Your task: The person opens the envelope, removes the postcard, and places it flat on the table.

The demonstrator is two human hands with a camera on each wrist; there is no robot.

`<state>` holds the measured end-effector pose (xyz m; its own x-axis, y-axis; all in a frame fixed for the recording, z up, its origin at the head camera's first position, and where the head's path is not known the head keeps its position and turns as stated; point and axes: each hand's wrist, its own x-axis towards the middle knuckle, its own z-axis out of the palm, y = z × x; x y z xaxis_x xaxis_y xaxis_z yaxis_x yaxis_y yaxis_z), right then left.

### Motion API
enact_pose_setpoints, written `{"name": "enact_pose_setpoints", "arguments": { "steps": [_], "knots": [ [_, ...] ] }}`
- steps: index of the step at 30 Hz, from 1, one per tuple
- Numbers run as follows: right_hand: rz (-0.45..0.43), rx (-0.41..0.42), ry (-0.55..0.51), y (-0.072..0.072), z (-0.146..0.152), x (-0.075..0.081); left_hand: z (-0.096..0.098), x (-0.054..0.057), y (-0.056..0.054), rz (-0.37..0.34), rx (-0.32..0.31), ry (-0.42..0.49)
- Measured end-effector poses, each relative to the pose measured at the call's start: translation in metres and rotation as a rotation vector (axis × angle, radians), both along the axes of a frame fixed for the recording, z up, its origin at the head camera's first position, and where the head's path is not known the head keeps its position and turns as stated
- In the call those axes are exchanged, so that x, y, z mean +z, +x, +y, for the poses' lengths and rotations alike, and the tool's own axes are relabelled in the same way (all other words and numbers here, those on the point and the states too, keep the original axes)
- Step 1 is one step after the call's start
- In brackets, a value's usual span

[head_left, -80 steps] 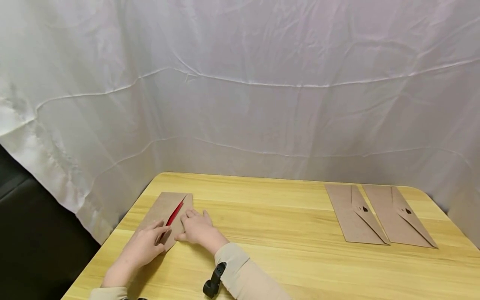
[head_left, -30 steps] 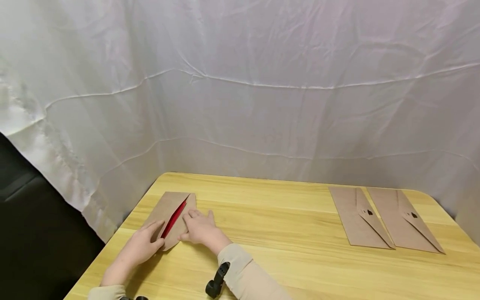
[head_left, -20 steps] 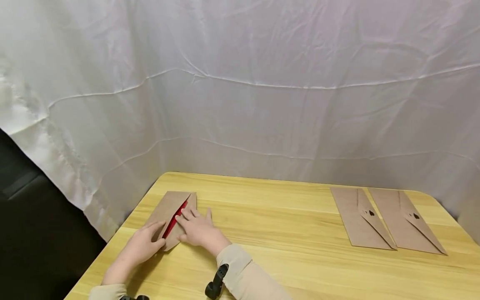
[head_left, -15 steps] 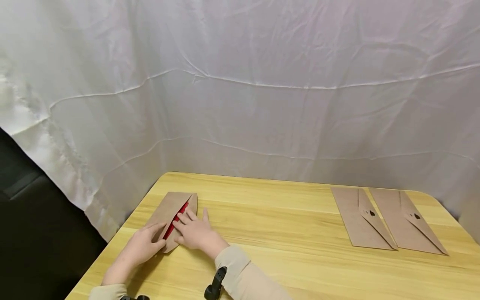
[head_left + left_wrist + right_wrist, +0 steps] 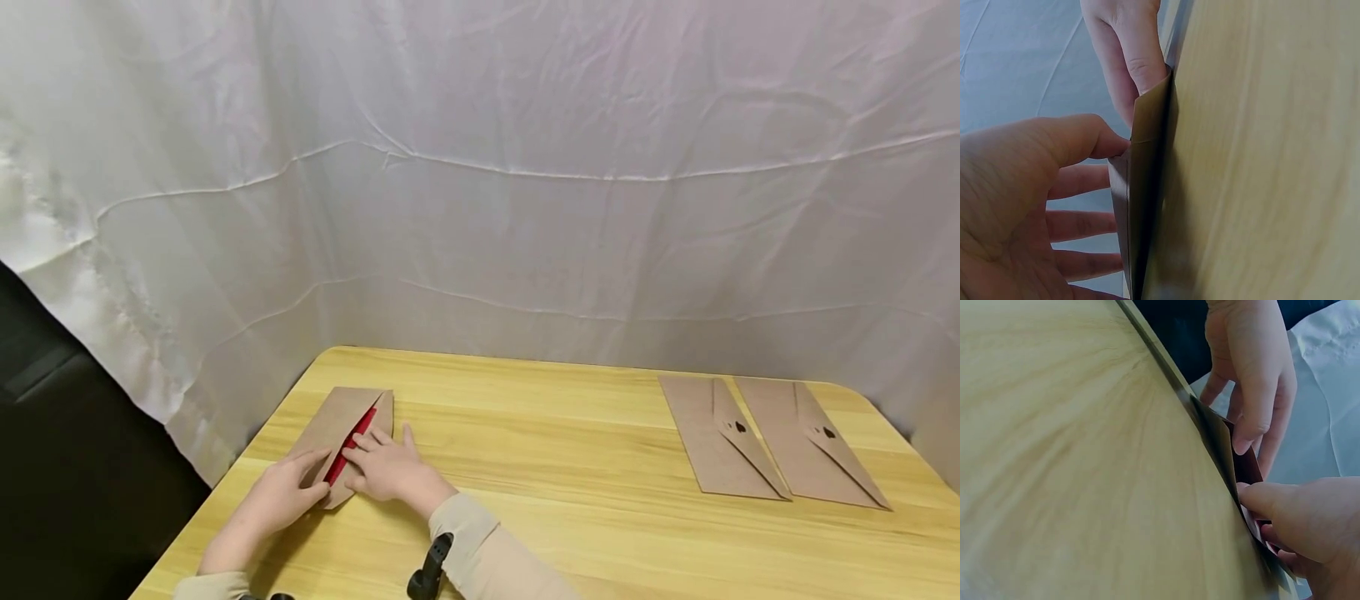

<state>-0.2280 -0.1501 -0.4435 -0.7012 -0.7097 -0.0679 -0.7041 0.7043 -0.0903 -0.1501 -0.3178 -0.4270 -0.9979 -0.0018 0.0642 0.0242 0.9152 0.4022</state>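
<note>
In the head view, a brown kraft envelope (image 5: 341, 421) lies slanted at the table's left side, with something red (image 5: 363, 426) showing in its long slit. My left hand (image 5: 279, 493) pinches the near part of the slit's left edge, thumb at the opening and fingers over the outer face; the left wrist view shows that thumb (image 5: 1100, 137) on the paper edge. From the right, my right hand (image 5: 392, 468) rests across the slit with fingers spread, their tips on the red thing. Its thumb touches the envelope's right part. What lies deeper inside is hidden.
Two more brown envelopes (image 5: 723, 450) lie side by side at the right, each with a small dark mark on its flap. The wood-grain table (image 5: 525, 450) ends at a pale curtain (image 5: 487, 250). Black material (image 5: 82, 450) stands beyond the left edge.
The slit has widened and shows more red. My right fingers have moved from the envelope's right part onto the red thing, then slightly nearer. My left hand stays at the slit's edge.
</note>
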Motion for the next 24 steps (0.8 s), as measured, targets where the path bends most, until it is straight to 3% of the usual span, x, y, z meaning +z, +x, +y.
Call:
{"name": "enact_pose_setpoints", "arguments": {
  "steps": [10,24],
  "knots": [
    [-0.023,-0.018,-0.04,-0.005,0.004,0.001,0.001,0.001,0.001,0.004,0.002,-0.018],
    [-0.003,0.049,-0.024,-0.011,0.022,0.008,0.002,-0.002,0.0,0.003,0.012,-0.026]
  ]
}}
